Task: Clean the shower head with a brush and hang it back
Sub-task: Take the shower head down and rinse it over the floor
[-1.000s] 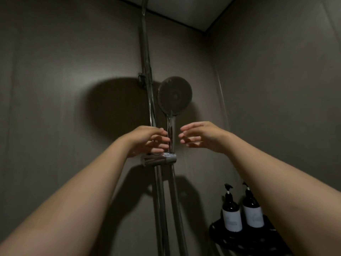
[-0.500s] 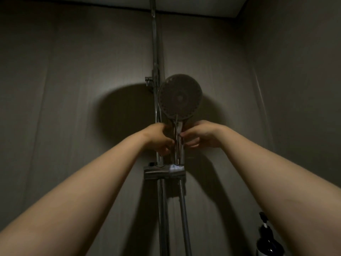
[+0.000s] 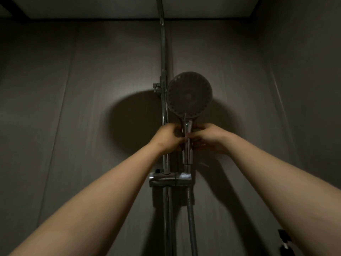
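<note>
A round grey shower head [image 3: 188, 95] with a chrome handle stands upright in the chrome holder [image 3: 170, 179] on the vertical rail [image 3: 163, 58], its face towards me. My left hand [image 3: 168, 138] grips the handle from the left, just below the head. From the right, my right hand [image 3: 210, 138] closes on the same handle at the same height. The ribbed hose [image 3: 191, 222] hangs down from the holder. No brush is in view.
Dim grey wall panels surround the rail, with a corner to the right. A dark pump bottle [image 3: 284, 242] shows at the lower right edge. The ceiling edge runs across the top.
Both hands went from apart and open beside the handle to closed on it from either side. The view tilted up, so the bottles slid to the lower right edge.
</note>
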Demonstrator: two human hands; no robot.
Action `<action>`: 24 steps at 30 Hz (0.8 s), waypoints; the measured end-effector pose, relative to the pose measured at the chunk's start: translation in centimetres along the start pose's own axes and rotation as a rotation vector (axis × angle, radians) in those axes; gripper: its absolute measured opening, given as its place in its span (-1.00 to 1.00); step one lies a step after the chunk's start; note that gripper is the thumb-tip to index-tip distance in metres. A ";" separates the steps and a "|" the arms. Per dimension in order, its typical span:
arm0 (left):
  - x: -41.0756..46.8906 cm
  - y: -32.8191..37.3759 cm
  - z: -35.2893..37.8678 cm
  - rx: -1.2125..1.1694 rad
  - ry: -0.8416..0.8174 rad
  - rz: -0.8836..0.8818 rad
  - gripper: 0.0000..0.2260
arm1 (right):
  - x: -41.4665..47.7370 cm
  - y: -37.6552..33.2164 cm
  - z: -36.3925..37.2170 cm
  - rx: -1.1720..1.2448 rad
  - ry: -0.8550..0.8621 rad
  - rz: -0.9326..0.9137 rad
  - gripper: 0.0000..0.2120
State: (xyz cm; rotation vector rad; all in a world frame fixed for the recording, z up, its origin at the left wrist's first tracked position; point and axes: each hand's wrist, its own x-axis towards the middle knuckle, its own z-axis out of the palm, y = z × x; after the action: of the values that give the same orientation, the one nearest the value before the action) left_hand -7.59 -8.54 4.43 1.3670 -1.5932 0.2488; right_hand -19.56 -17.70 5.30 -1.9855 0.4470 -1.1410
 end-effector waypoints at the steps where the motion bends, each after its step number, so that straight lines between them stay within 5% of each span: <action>1: 0.2 0.2 -0.1 -0.012 0.026 0.012 -0.74 | 0.1 -0.3 0.0 0.029 0.009 -0.019 -0.59; 7: 0.7 0.9 0.5 -0.079 0.019 0.062 -0.91 | -0.1 -1.0 -1.2 0.017 0.011 -0.055 -0.62; 17: 0.6 0.1 1.8 -0.067 -0.110 0.067 -0.62 | -2.9 0.1 -2.5 -0.016 0.004 0.028 -0.73; 24: -1.3 -0.3 1.9 -0.088 -0.147 0.147 -0.66 | -6.5 -0.2 -1.3 -0.019 0.040 0.068 -0.79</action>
State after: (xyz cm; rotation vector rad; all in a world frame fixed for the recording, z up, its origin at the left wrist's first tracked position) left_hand -8.54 -9.11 2.37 1.2256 -1.8089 0.1667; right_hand -24.11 -14.06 2.18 -1.9512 0.5441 -1.1391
